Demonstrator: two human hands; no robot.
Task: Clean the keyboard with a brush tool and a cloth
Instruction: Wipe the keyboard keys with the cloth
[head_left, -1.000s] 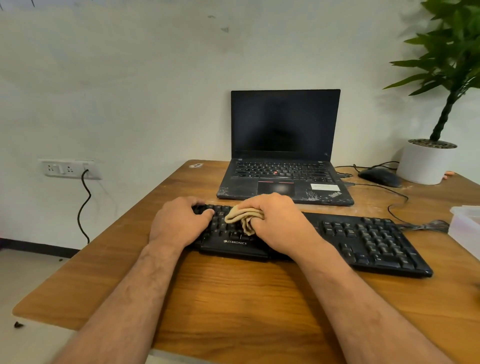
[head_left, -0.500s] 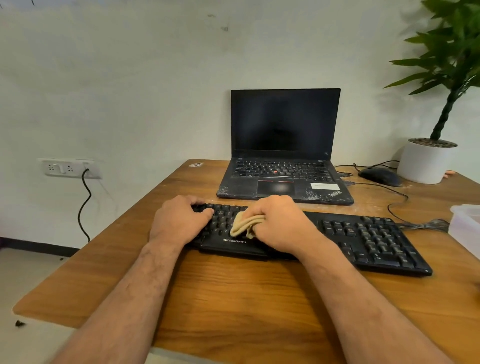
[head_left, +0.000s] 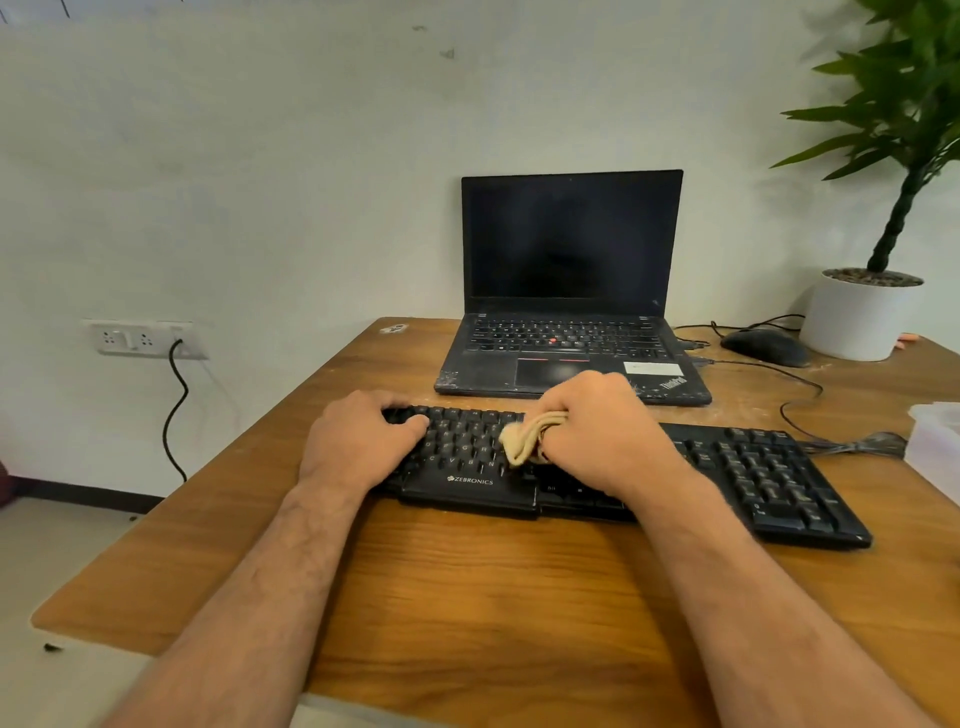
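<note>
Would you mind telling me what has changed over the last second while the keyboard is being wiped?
The right hand, still gripping the tan cloth, has slid the cloth a little to the right along the keys of the black keyboard. The left hand stays resting on the keyboard's left end, steadying it. Nothing was picked up or let go; the laptop and mouse are unmoved.

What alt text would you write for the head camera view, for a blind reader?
A right hand wipes a black keyboard with a beige cloth while the left hand steadies its end. Behind, on the wooden desk, sits an open laptop.
</note>
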